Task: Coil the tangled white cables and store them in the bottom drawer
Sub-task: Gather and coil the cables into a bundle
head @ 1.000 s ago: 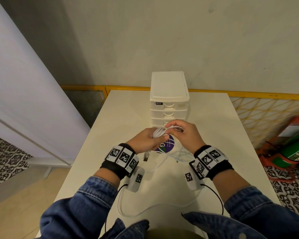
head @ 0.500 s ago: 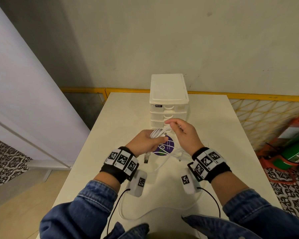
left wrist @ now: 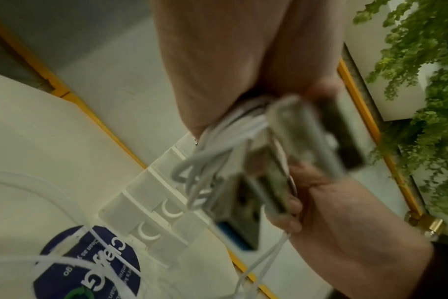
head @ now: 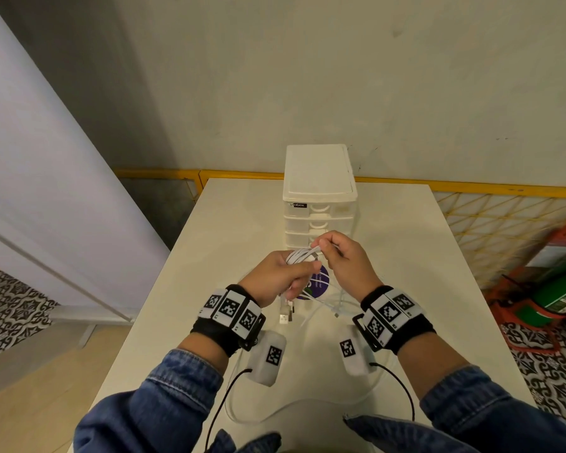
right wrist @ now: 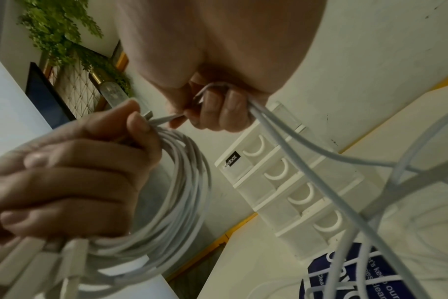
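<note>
My left hand (head: 294,273) grips a coil of white cables (head: 300,255), round and several loops thick in the right wrist view (right wrist: 182,192). USB plugs (head: 286,313) hang below that fist. My right hand (head: 324,248) pinches loose cable strands (right wrist: 289,145) just above the coil, in front of the drawer unit. The strands trail down to loose cable (head: 335,305) lying on the table. The white drawer unit (head: 319,178) stands behind my hands with its drawers shut. Its bottom drawer (right wrist: 328,224) shows only in the right wrist view.
A round purple sticker (head: 321,284) lies on the white table (head: 229,243) under the loose cables. A yellow rail (head: 242,174) runs behind the table. To the right on the floor stand a red frame and a green cylinder (head: 559,292). A white cable (head: 307,405) curves along the near table edge.
My right hand has shifted from over the coil to its top edge and now pinches strands there. My left hand keeps hold of the coil.
</note>
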### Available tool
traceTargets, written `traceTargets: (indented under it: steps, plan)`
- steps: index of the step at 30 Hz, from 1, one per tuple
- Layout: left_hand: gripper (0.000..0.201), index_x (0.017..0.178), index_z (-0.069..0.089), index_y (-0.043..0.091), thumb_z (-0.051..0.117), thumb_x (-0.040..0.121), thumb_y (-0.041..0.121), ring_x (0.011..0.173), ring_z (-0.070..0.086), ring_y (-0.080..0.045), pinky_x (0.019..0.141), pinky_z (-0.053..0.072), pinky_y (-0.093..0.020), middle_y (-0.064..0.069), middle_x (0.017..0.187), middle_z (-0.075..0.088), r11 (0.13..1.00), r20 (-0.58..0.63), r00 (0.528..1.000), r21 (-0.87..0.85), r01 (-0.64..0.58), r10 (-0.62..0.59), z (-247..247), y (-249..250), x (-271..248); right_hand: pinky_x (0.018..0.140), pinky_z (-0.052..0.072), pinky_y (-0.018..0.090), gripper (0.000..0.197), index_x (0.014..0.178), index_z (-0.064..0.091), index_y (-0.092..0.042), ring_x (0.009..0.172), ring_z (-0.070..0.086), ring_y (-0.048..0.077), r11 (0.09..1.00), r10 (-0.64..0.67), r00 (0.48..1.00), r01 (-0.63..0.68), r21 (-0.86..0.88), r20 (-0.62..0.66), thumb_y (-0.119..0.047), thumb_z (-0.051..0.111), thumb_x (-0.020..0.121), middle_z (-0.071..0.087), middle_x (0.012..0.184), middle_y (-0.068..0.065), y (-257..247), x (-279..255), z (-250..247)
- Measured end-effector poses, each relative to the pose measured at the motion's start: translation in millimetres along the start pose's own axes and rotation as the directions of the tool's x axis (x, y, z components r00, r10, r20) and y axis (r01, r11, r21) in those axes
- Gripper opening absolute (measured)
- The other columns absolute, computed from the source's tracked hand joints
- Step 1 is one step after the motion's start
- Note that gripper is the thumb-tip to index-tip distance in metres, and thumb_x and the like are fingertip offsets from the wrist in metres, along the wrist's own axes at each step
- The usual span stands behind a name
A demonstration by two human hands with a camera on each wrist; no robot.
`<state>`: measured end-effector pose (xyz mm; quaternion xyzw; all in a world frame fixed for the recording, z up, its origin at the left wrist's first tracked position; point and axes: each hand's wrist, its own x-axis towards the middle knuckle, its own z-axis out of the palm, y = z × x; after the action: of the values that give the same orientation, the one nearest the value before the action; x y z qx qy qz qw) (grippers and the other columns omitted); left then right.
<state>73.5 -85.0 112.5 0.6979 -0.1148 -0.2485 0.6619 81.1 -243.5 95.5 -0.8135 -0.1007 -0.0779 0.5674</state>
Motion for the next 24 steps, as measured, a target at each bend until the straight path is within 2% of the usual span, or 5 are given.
traceTargets:
  steps: [6, 10, 16, 22, 24]
  plan:
    - [0.033, 0.06, 0.05, 0.017, 0.054, 0.093, 0.016, 0.034, 0.023, -0.008, 0.036, 0.018, -0.019, 0.007, 0.042, 0.031, 0.996, -0.008, 0.999, -0.082, 0.038, -0.039, 0, 2, 1, 0.064, 0.038, 0.005, 0.019, 0.091, 0.068, -0.008, 0.064, 0.054, -0.009, 0.997, -0.03, 0.999, 0.032, 0.072, -0.032, -0.004, 0.049, 0.092, 0.063, 0.076, -0.018, -6, 0, 0]
    - [0.041, 0.056, 0.042, 0.019, 0.05, 0.095, 0.017, 0.032, 0.022, -0.007, 0.036, 0.016, -0.019, 0.009, 0.04, 0.03, 0.993, 0.004, 1.0, -0.116, 0.005, -0.005, -1, 9, -1, 0.056, 0.039, 0.013, 0.023, 0.104, 0.069, -0.017, 0.053, 0.044, 0.003, 0.986, 0.002, 1.0, 0.002, 0.164, -0.028, -0.009, 0.05, 0.093, 0.052, 0.055, -0.013, -2, -3, 1]
    - [0.033, 0.062, 0.04, 0.015, 0.05, 0.091, 0.025, 0.03, 0.02, -0.005, 0.036, 0.015, -0.016, 0.01, 0.04, 0.028, 0.941, 0.012, 0.997, -0.332, -0.066, 0.074, -8, 18, -3, 0.048, 0.037, 0.018, 0.029, 0.118, 0.058, -0.03, 0.048, 0.036, 0.007, 0.982, 0.053, 0.999, -0.051, 0.183, -0.007, -0.015, 0.047, 0.095, 0.039, 0.053, -0.001, 12, -6, -1]
    - [0.032, 0.07, 0.039, 0.016, 0.032, 0.099, 0.03, 0.033, 0.021, -0.003, 0.038, 0.013, -0.021, 0.013, 0.041, 0.032, 0.836, -0.07, 0.969, -0.492, -0.242, 0.239, -15, 42, -2, 0.059, 0.039, 0.021, 0.029, 0.11, 0.062, -0.032, 0.054, 0.037, 0.012, 0.983, 0.125, 0.991, -0.13, 0.128, 0.049, -0.013, 0.046, 0.096, 0.04, 0.056, 0.003, 46, -24, 12]
    - [0.035, 0.072, 0.04, 0.016, 0.028, 0.1, 0.031, 0.033, 0.021, -0.003, 0.039, 0.013, -0.021, 0.013, 0.041, 0.031, 0.805, -0.118, 0.958, -0.521, -0.284, 0.261, -18, 51, -2, 0.063, 0.04, 0.016, 0.03, 0.119, 0.059, -0.026, 0.057, 0.04, 0.012, 0.983, 0.147, 0.987, -0.152, 0.105, 0.058, -0.013, 0.044, 0.097, 0.042, 0.055, 0.002, 53, -30, 15]
